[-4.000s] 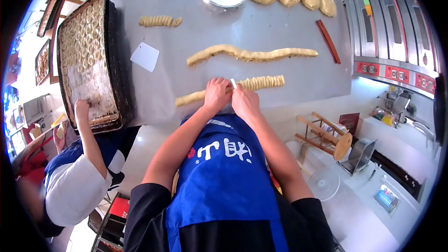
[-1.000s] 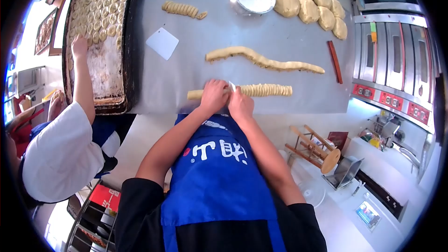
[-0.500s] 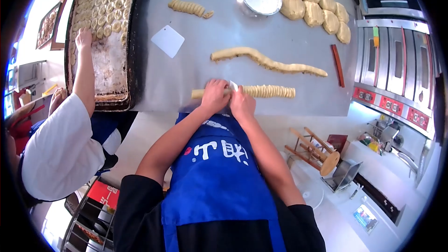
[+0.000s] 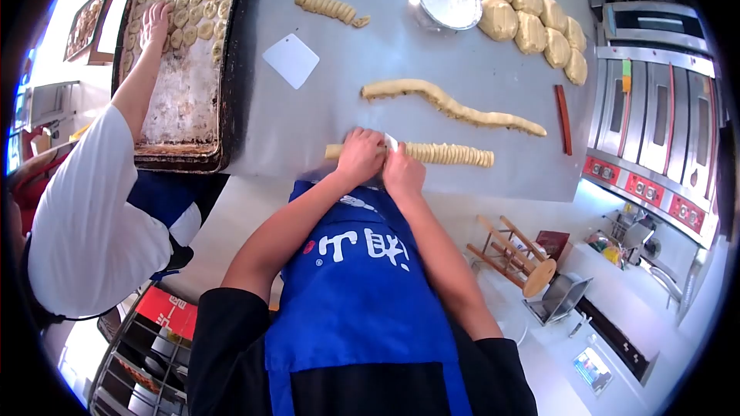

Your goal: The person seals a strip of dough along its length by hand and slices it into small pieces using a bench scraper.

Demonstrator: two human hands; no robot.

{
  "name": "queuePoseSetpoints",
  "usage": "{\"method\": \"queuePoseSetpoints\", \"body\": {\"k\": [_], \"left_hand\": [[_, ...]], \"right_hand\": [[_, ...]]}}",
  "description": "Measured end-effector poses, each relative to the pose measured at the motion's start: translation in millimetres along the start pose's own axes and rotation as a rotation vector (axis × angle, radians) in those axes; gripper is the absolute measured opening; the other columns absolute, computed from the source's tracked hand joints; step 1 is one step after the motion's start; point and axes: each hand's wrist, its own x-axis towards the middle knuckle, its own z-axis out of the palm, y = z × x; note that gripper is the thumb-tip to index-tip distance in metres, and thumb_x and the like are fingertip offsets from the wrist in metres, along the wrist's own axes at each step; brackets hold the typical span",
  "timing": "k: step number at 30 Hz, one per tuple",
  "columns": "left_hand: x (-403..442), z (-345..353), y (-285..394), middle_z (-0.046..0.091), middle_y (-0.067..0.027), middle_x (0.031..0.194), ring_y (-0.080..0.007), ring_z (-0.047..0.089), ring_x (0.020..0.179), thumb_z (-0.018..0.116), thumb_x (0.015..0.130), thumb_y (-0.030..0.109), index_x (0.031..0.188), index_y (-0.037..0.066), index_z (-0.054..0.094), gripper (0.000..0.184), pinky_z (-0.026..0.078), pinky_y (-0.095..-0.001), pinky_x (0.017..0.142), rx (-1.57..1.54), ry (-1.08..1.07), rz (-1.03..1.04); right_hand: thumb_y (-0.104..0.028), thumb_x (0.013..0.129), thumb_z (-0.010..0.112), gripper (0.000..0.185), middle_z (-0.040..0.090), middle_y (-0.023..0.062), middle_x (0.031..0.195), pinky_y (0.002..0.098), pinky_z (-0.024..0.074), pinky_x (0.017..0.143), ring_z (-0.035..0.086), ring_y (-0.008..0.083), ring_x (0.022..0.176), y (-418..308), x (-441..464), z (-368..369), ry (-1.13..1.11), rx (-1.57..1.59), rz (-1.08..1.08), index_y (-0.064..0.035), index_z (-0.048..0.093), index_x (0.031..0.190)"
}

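A dough roll [image 4: 455,155] lies along the near edge of the metal table, its right part cut into thin slices still in line. My left hand [image 4: 361,157] is closed over the uncut left part, whose end shows beyond my fingers. Right beside it, my right hand [image 4: 403,172] grips a white scraper [image 4: 391,141], mostly hidden by the fingers, upright against the roll where the slices start. Farther back lies a second, uncut dough rope [image 4: 455,108], slightly wavy. A short sliced piece of dough [image 4: 327,6] rests at the back left.
Another white scraper [image 4: 290,61] lies flat on the table [image 4: 308,123]. A covered metal bowl [image 4: 447,0] and several dough balls [image 4: 530,33] sit at the back, a reddish-brown stick [image 4: 563,119] at right. At left, a co-worker's hand [image 4: 155,25] is over a baking tray [image 4: 185,156] of dough pieces.
The view has shifted slightly, so the table's things appear farther right. My hands stay together at the roll with the scraper. The co-worker's hand has moved farther up the tray, fingers more spread.
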Motion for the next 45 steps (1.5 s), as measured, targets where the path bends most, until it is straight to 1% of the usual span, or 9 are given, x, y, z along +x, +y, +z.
{"method": "queuePoseSetpoints", "body": {"k": [4,10,14,21,28,36,40,42,45], "left_hand": [[-4.1,-10.7,2.0,0.069,-0.0136,0.098,-0.0374,0.061,0.101,0.075,0.079,0.013,0.096,0.005,0.068,0.020,0.050,-0.0480,0.090,-0.021,-0.021,-0.047],[-2.2,-7.4,-1.5,0.069,-0.0129,0.098,-0.0373,0.061,0.101,0.076,0.079,0.012,0.093,0.006,0.069,0.017,0.050,-0.0474,0.090,-0.018,-0.042,-0.037],[-6.2,-7.0,-9.0,0.069,-0.0137,0.098,-0.0377,0.061,0.101,0.076,0.079,0.011,0.094,0.005,0.068,0.018,0.050,-0.0483,0.091,-0.025,-0.023,-0.034],[-13.5,-28.8,-4.5,0.068,-0.0135,0.099,-0.0376,0.061,0.104,0.077,0.079,0.014,0.097,0.005,0.068,0.021,0.048,-0.0489,0.093,-0.018,-0.005,-0.070],[-11.0,-25.4,-10.2,0.067,-0.0135,0.102,-0.0370,0.059,0.106,0.076,0.080,0.013,0.100,0.006,0.067,0.023,0.047,-0.0476,0.093,0.045,-0.077,-0.051],[-16.7,-33.2,-13.7,0.067,-0.0139,0.102,-0.0373,0.061,0.105,0.075,0.078,0.013,0.102,0.005,0.067,0.026,0.049,-0.0486,0.091,-0.001,0.025,-0.046],[-17.6,-35.2,-16.9,0.067,-0.0128,0.101,-0.0369,0.061,0.104,0.077,0.079,0.014,0.099,0.007,0.067,0.024,0.049,-0.0477,0.091,0.005,-0.017,-0.029],[-16.7,-34.8,-17.4,0.067,-0.0122,0.100,-0.0367,0.060,0.103,0.078,0.079,0.015,0.097,0.008,0.068,0.022,0.048,-0.0472,0.091,0.012,-0.043,-0.048],[-18.9,-32.6,-20.7,0.066,-0.0123,0.099,-0.0367,0.060,0.103,0.078,0.078,0.014,0.098,0.007,0.068,0.024,0.048,-0.0466,0.090,0.031,0.001,-0.028]], "right_hand": [[-0.025,0.103,0.058,0.028,0.072,0.0236,0.075,0.0547,0.0561,0.062,0.072,0.0439,0.068,9.7,-15.1,-25.0,0.187,0.153,-0.097,0.0013,0.063,0.110],[-0.024,0.104,0.055,0.027,0.071,0.0219,0.071,0.0525,0.0569,0.061,0.073,0.0413,0.067,-7.3,-4.7,-18.5,-0.069,-0.024,-0.186,0.0016,0.062,0.108],[-0.026,0.105,0.055,0.026,0.071,0.0196,0.069,0.0513,0.0568,0.059,0.073,0.0396,0.064,-18.0,-5.1,5.5,0.029,0.009,-0.047,-0.0006,0.063,0.109],[-0.026,0.106,0.055,0.030,0.072,0.0232,0.073,0.0527,0.0567,0.061,0.073,0.0412,0.067,-4.9,-13.4,-22.8,0.143,0.118,-0.117,0.0020,0.063,0.113],[-0.014,0.096,0.053,0.020,0.070,0.0235,0.067,0.0519,0.0573,0.059,0.073,0.0409,0.064,-34.1,-4.8,-0.6,-0.020,-0.007,-0.158,0.0024,0.060,0.106],[-0.023,0.103,0.057,0.026,0.070,0.0234,0.068,0.0541,0.0553,0.059,0.071,0.0442,0.063,-22.8,-8.5,-20.3,0.172,0.120,-0.123,0.0026,0.063,0.107],[-0.022,0.103,0.056,0.026,0.070,0.0235,0.068,0.0543,0.0561,0.060,0.071,0.0438,0.064,-28.0,-11.7,-28.0,0.098,0.102,-0.192,0.0029,0.063,0.108],[-0.021,0.102,0.055,0.026,0.070,0.0234,0.068,0.0540,0.0567,0.060,0.072,0.0431,0.064,-39.0,-6.4,-20.7,-0.087,0.005,-0.219,0.0027,0.063,0.108],[-0.021,0.102,0.054,0.026,0.071,0.0229,0.068,0.0538,0.0570,0.059,0.073,0.0424,0.065,-45.1,-3.5,8.3,-0.012,0.002,-0.146,0.0024,0.063,0.109]]}}
